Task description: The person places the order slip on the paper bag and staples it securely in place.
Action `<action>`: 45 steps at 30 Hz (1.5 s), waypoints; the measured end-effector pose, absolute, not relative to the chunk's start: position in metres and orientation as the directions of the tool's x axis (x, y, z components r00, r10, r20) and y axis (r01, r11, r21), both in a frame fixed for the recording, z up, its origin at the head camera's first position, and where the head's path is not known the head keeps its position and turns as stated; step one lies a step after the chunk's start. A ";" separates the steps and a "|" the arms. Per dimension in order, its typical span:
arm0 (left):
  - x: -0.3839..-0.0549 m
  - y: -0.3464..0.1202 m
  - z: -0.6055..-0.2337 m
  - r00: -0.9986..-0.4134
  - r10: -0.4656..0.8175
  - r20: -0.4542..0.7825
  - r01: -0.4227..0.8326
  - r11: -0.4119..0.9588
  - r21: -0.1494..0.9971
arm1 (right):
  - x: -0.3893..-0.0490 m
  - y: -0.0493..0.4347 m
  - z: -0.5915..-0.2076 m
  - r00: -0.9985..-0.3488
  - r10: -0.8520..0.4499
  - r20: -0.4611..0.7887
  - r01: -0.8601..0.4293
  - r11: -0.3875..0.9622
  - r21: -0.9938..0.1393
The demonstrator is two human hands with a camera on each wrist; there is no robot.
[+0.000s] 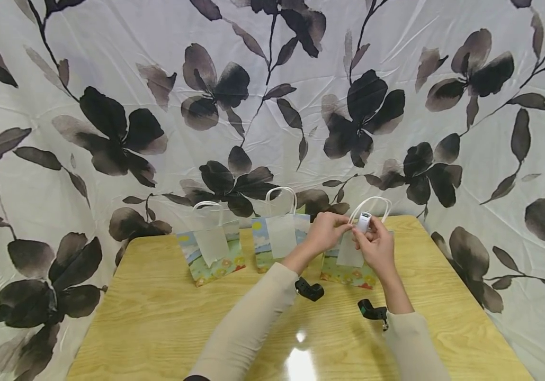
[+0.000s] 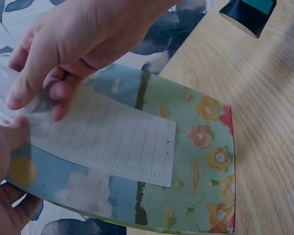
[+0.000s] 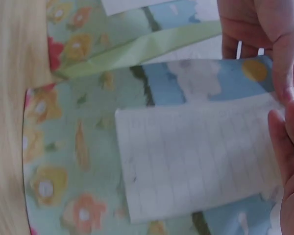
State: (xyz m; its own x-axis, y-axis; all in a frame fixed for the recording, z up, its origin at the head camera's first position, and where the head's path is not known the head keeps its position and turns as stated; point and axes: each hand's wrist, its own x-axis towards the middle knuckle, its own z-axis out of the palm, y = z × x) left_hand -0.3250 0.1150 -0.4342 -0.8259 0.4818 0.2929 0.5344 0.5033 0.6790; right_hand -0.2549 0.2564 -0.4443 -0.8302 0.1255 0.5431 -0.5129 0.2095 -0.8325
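My left hand (image 1: 325,233) pinches the top edge of the rightmost paper gift bag (image 1: 346,276) together with a lined checklist sheet (image 2: 137,142). In the left wrist view, its thumb lies on the sheet and its other fingers are behind the bag. My right hand (image 1: 378,246) grips a small white stapler (image 1: 364,220) at that same top edge, close to the left fingertips. The sheet lies against the bag's front, which is printed with sky, meadow and flowers. The stapler's mouth is hidden by fingers. A white looped handle (image 1: 372,199) rises behind the stapler.
Two similar bags stand to the left, a middle bag (image 1: 264,255) and a left bag (image 1: 192,264), each with a white sheet on its front. They stand on a wooden table (image 1: 158,317). A floral cloth (image 1: 272,132) hangs behind. Black wrist cameras (image 1: 309,290) hang below both forearms.
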 end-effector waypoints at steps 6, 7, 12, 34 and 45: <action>-0.327 0.117 -0.437 -0.829 0.473 0.298 0.534 0.509 0.676 | -0.253 0.260 -0.445 -0.872 0.068 0.485 -0.462 0.214 -0.861; -0.327 0.117 -0.437 -0.827 0.476 0.299 0.536 0.506 0.676 | -0.252 0.261 -0.443 -0.876 0.058 0.479 -0.457 0.219 -0.862; -0.327 0.121 -0.434 -0.819 0.485 0.305 0.546 0.497 0.675 | -0.247 0.262 -0.434 -0.874 0.030 0.486 -0.459 0.281 -0.843; -0.323 0.121 -0.430 -0.809 0.512 0.290 0.564 0.535 0.629 | -0.240 0.261 -0.439 -0.891 0.047 0.451 -0.422 0.280 -0.862; -0.322 0.119 -0.432 -0.808 0.494 0.320 0.576 0.552 0.602 | -0.238 0.252 -0.446 -0.827 0.187 0.529 -0.529 0.054 -0.847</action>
State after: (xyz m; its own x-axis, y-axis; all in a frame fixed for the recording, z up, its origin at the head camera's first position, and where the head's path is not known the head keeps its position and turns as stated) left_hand -0.3219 0.1192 -0.4322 -0.8082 0.4943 0.3200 0.5763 0.5522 0.6024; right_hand -0.2385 0.2518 -0.4455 -0.8274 0.1875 0.5295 -0.5295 0.0541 -0.8466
